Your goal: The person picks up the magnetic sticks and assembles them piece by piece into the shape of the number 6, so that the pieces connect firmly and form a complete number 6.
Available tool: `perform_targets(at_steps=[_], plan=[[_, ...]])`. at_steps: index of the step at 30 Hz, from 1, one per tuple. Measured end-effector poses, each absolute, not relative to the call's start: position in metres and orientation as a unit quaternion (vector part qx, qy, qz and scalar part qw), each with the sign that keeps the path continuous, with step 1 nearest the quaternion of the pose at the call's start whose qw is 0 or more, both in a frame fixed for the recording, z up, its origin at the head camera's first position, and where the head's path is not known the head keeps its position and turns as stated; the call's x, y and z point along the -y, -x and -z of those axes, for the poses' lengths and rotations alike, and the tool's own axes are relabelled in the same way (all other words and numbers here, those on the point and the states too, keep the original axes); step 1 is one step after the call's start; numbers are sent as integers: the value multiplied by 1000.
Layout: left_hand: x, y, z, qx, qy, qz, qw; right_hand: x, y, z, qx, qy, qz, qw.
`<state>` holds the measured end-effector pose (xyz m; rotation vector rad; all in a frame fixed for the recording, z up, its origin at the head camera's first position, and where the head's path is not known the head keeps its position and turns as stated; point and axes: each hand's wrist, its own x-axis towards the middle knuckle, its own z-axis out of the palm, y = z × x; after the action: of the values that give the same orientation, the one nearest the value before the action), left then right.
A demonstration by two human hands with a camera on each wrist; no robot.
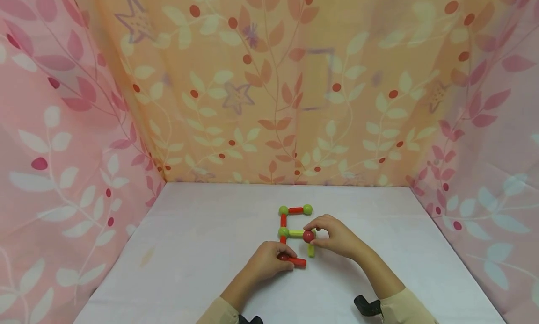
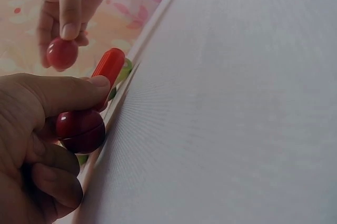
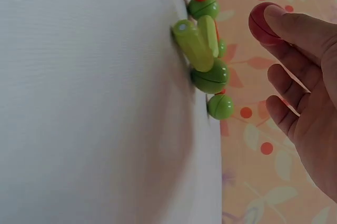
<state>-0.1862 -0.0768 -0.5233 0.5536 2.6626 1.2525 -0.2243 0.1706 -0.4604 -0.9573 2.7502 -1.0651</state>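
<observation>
A figure of magnetic rods and balls lies on the white table. Its upper part has a green ball (image 1: 284, 210), a red rod (image 1: 296, 211) and another green ball (image 1: 308, 209); below, a yellow-green rod (image 1: 296, 233) runs right from a third green ball (image 1: 283, 232). My left hand (image 1: 268, 261) pinches the lower red rod (image 2: 109, 66) beside its dark red ball (image 2: 80, 130). Between thumb and fingertips, my right hand (image 1: 337, 237) holds a separate red ball (image 3: 263, 23). It is raised over the free-ended yellow-green rod (image 3: 192, 45), whose metal tip shows in the right wrist view.
The white table (image 1: 189, 221) reaches back to an orange floral curtain (image 1: 269, 104), with pink floral curtains (image 1: 54, 174) at the sides. Black wrist mounts (image 1: 367, 306) sit by both sleeves near the front.
</observation>
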Motion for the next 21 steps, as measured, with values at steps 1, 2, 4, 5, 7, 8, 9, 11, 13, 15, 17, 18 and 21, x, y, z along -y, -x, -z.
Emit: perform_targets(at_steps=[1,2,4,5,7,8,9,11,13,15,17,18,21], plan=[[77,186,524,-886,-185,-419,74,-172,222,463,-885,309,346,25],[77,186,524,-885,-185,-420,74,-173,220,465,-884,310,348,29],[77,186,525,-885,-186,-422,70,-175,217,470,-883,311,349,37],[77,185,525,-884,-186,-423,70,-176,216,472,-883,311,349,42],[77,185,524,-884,-185,-423,69,-178,213,477,-882,312,348,51],[77,185,524,-884,-183,-423,71,-179,212,479,-883,315,343,53],[77,185,524,-884,-183,-424,73,-180,210,481,-883,318,340,57],[78,185,523,-883,-182,-426,78,-182,208,484,-882,325,336,63],[78,185,522,-881,-181,-430,80,-183,206,486,-878,331,339,69],[78,185,522,-880,-183,-431,77,-183,204,488,-873,337,344,80],[77,185,523,-880,-185,-431,72,-183,204,490,-868,343,346,91],[77,185,523,-880,-185,-431,69,-183,204,490,-866,346,347,96],[76,186,524,-882,-184,-429,65,-184,203,493,-864,350,346,108]])
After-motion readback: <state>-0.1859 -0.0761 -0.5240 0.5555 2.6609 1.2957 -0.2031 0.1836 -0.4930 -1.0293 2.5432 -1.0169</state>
